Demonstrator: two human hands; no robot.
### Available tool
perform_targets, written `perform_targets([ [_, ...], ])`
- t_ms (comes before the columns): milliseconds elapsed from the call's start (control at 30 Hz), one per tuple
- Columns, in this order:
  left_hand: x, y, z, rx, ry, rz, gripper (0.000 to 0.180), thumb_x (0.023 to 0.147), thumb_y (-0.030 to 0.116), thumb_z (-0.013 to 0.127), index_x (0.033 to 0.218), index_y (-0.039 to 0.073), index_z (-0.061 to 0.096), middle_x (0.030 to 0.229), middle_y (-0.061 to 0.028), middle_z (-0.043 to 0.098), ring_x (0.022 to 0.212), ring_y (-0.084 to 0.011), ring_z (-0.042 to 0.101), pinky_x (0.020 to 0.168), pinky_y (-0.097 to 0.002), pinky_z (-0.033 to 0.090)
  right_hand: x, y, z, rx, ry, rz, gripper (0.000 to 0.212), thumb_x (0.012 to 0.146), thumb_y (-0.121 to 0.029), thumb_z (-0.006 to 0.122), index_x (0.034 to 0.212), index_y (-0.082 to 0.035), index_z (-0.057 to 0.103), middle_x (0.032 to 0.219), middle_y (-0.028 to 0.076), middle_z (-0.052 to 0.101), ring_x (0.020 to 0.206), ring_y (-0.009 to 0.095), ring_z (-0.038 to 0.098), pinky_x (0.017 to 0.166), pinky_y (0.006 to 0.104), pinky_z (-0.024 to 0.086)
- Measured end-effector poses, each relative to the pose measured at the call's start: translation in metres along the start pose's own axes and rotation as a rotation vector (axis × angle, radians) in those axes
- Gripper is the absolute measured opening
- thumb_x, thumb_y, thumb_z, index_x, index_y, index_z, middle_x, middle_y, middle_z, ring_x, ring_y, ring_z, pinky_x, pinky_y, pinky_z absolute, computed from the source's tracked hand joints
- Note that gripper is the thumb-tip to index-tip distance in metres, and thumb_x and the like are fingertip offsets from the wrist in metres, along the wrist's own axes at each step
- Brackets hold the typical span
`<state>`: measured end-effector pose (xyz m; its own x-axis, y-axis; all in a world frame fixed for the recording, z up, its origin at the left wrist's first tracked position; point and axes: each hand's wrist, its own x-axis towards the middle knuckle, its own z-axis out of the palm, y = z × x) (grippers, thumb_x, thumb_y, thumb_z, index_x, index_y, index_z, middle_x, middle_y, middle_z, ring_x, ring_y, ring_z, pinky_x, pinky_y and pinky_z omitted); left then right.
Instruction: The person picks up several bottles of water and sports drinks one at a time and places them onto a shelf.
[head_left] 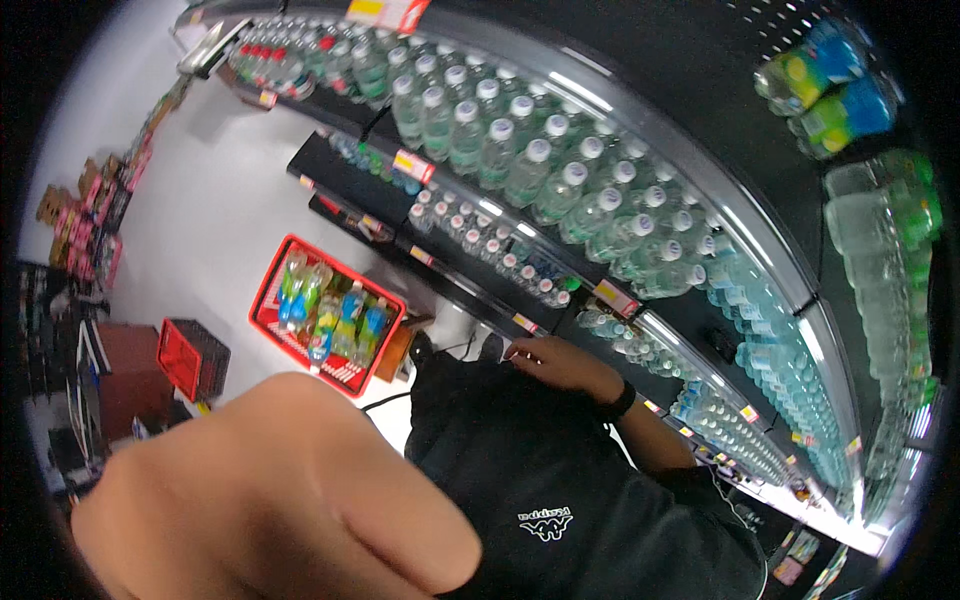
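Very close to the camera, my left hand (280,490) fills the lower left. It is bent, with its knuckles toward me, and its fingers are hidden, so I cannot tell what it holds. My right hand (540,362) hangs beside my waist near the lower shelf, a dark band on its wrist. Its fingers are loosely bent and apart, and nothing shows in them. On the floor left of my feet stands a red shopping basket (262,312) holding several drink bottles (345,325) with green, yellow and blue colouring.
A long dark shelf unit with rows of clear water bottles (525,172) runs along my right. Smaller bottles (490,245) stand on the shelf below. Another red and black basket (195,358) sits farther left. Pink boxes (85,225) are stacked at the far left.
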<state>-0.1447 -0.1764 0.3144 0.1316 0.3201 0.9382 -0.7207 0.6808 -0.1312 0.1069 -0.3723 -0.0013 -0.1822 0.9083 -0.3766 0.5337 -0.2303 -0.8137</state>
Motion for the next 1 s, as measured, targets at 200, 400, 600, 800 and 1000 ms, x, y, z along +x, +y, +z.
perform_targets([
  [200,-0.018,0.050,0.033,0.470,0.128,-0.400,0.024,0.094,0.006,0.055,0.072,0.005,0.064,0.067,-0.0175,0.068,0.054,-0.0243,0.068,0.039,-0.0363,0.051,0.039,-0.026,0.012,-0.020,-0.137,-0.028,0.028,0.102,-0.026,0.050,0.114,-0.003,0.061,0.104,0.019,0.069,0.098,0.038,0.067,0.086,0.0462,0.052],
  [400,-0.024,0.095,0.048,0.638,0.014,-0.538,0.032,0.092,-0.005,0.046,0.061,0.005,0.048,0.069,-0.0199,0.059,0.059,-0.0327,0.060,0.060,-0.0488,0.059,0.084,-0.062,0.020,-0.110,-0.252,-0.051,0.028,0.102,-0.025,0.051,0.115,-0.003,0.062,0.108,0.020,0.069,0.101,0.038,0.067,0.088,0.0457,0.052],
  [600,-0.041,0.142,0.076,0.856,0.167,-0.515,0.019,0.095,0.001,0.048,0.077,0.005,0.054,0.067,-0.0126,0.057,0.057,-0.0251,0.056,0.057,-0.0423,0.054,0.122,-0.072,0.045,-0.237,-0.268,-0.155,0.028,0.102,-0.024,0.053,0.119,-0.004,0.061,0.101,0.018,0.071,0.097,0.037,0.068,0.083,0.0434,0.053],
  [800,-0.087,0.204,0.097,0.922,0.213,-0.277,0.014,0.098,0.008,0.050,0.094,0.003,0.063,0.067,-0.0067,0.056,0.057,-0.0181,0.053,0.059,-0.0379,0.051,0.163,-0.085,0.065,-0.262,-0.339,-0.054,0.025,0.100,-0.024,0.056,0.114,-0.005,0.063,0.107,0.019,0.070,0.102,0.039,0.066,0.086,0.0458,0.053],
  [1000,-0.218,0.263,0.035,1.564,1.156,-0.059,0.029,0.103,0.016,0.047,0.108,-0.005,0.065,0.063,0.0010,0.045,0.057,-0.0099,0.044,0.054,-0.0274,0.037,0.194,-0.116,0.081,-0.261,-0.333,-0.011,0.022,0.100,-0.021,0.058,0.111,-0.004,0.064,0.108,0.019,0.070,0.103,0.039,0.066,0.086,0.0453,0.053],
])
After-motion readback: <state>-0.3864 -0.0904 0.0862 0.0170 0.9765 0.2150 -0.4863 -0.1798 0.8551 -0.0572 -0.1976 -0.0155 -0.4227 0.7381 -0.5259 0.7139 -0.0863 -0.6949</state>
